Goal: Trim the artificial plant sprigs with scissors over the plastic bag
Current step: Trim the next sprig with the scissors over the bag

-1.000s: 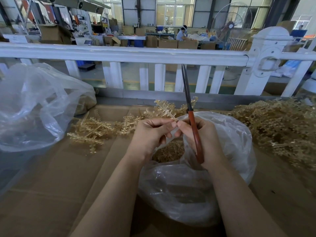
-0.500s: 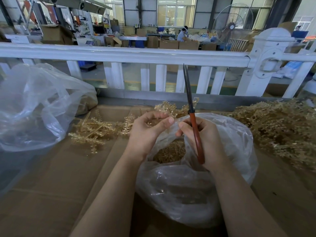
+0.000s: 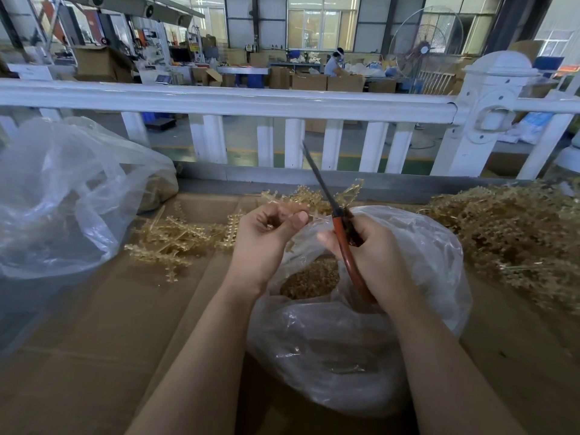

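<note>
My left hand (image 3: pixel 266 238) hovers over the bag's left rim, fingers curled round a gold sprig (image 3: pixel 309 199) fanning out behind. Right hand (image 3: pixel 373 255) sits above the open plastic bag (image 3: pixel 423 246), fingers wrapped round the red-handled scissors (image 3: pixel 337 221), blades together, tilted up-left toward the white railing (image 3: pixel 219 100).

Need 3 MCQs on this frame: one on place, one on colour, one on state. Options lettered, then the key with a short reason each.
1. Where is the big pile of untrimmed sprigs?
A) right of the plastic bag
B) inside the bag
C) on the white railing

2. Colour of the scissors handles?
A) blue
B) red-orange
C) green

3. What does the left hand hold?
A) nothing
B) the scissors
C) a sprig

Key: 1 A, the heap lies at the right edge. 2 B, the handle shows in the right hand. 3 C, its fingers pinch the stem.
</note>
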Demonstrator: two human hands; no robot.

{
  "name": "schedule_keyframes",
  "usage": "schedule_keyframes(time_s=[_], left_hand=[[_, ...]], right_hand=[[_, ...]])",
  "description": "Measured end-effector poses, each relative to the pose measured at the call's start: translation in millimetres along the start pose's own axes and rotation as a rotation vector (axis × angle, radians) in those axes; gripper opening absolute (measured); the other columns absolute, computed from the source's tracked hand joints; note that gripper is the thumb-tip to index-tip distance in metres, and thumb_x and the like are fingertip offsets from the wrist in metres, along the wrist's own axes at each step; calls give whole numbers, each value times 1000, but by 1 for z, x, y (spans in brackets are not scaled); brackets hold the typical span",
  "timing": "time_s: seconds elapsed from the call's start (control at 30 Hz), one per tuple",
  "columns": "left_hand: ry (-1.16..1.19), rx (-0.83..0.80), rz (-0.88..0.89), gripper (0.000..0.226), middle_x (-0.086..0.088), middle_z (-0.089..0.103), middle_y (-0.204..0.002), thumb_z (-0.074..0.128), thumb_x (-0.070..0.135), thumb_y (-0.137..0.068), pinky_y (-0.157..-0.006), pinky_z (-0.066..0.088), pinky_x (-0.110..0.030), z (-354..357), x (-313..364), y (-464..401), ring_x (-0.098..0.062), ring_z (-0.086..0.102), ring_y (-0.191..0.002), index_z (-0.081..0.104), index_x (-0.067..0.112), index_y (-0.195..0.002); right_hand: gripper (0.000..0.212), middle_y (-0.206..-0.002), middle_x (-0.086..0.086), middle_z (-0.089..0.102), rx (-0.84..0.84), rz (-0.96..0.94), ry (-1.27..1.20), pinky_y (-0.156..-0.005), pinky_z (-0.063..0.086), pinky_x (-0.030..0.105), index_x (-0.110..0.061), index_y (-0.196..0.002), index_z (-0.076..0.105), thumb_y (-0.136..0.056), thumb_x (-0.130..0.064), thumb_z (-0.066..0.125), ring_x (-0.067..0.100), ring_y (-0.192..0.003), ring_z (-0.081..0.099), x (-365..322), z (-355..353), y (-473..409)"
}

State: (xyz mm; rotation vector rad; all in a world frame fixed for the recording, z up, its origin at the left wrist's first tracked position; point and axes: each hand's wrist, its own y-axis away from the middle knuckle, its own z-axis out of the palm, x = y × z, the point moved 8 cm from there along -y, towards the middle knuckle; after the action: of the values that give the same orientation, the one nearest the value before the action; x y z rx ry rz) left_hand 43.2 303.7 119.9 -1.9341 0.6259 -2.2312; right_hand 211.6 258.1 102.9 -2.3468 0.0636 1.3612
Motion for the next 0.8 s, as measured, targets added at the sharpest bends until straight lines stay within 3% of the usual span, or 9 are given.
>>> schedule_keyframes(time_s=[0.1,0.2,0.3,0.4,0.6,0.8], left_hand=[[6,39,-10,18,8,73,-76,72,5,-87,-68,50,-13,-6,0,-1,-3,65,-73,72,20,-75],[-71,16,19,21,11,69,-71,69,3,-89,-70,50,-16,-9,4,-2,-3,62,-71,69,18,-74],[-204,16,43,19,0,72,-87,67,3,-90,-89,52,-38,-13,3,-3,-18,65,-91,72,20,-82],[-288,9,39,21,-3,72,-102,66,7,-92,-103,42,-56,-13,1,-4,-31,60,-111,73,26,-90],[-292,16,23,27,3,72,-102,66,9,-92,-108,33,-62,-15,3,-3,-30,58,-115,71,34,-85],[-295,26,12,9,-11,69,-97,67,8,-92,-106,33,-64,-16,2,-3,-35,58,-109,71,15,-86]], right_hand=[[42,-88,-31,64,-87,-32,131,-68,46,22,-38,-87,59,-69,-75,66,-8,-85,60,5,5,1],[50,-82,-23,62,-86,-69,271,-69,49,22,-39,-90,57,-66,-83,60,-2,-82,60,8,5,2],[48,-83,-28,58,-57,-124,372,-66,41,14,-41,-93,53,-69,-82,58,-7,-81,56,2,5,4],[55,-79,-32,50,-18,-169,444,-62,31,8,-42,-96,50,-65,-88,50,-14,-76,47,-8,3,6],[67,-74,-31,49,31,-187,505,-58,30,8,-39,-94,55,-60,-93,36,-13,-69,45,-12,0,7],[81,-73,-26,57,64,-184,531,-58,37,11,-34,-94,63,-59,-99,30,-7,-69,52,-8,0,6]])
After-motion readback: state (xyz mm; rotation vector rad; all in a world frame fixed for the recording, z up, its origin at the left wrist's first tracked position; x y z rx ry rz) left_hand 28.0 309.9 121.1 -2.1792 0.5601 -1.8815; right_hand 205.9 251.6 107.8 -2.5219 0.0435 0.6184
